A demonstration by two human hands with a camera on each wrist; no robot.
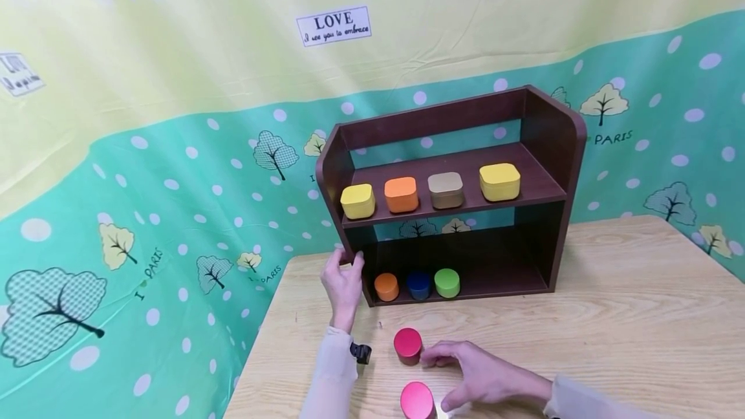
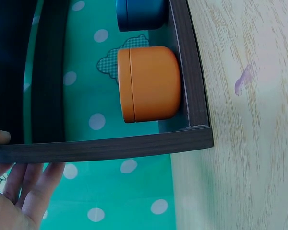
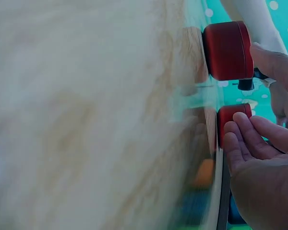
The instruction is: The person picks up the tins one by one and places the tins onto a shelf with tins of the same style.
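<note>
My left hand (image 1: 343,284) grips the left side panel of a dark brown two-tier shelf (image 1: 445,293). In the left wrist view its thumb lies on the inner face, its fingers on the outer face. On the table, a red round tin (image 1: 408,343) stands in front of the shelf, with a pinkish-red round tin (image 1: 417,399) nearer to me. My right hand (image 1: 485,374) is just right of both, fingers by the farther tin, thumb beside the nearer one, holding neither. An orange round tin (image 2: 151,84) sits on the bottom shelf close to the left panel.
Beside the orange tin stand a blue tin (image 1: 418,284) and a green tin (image 1: 447,282). The upper shelf carries two yellow tins, one at the right (image 1: 499,182), an orange square tin (image 1: 401,194) and a grey-brown tin (image 1: 445,189). A patterned curtain (image 1: 221,147) hangs behind the wooden table (image 1: 628,315).
</note>
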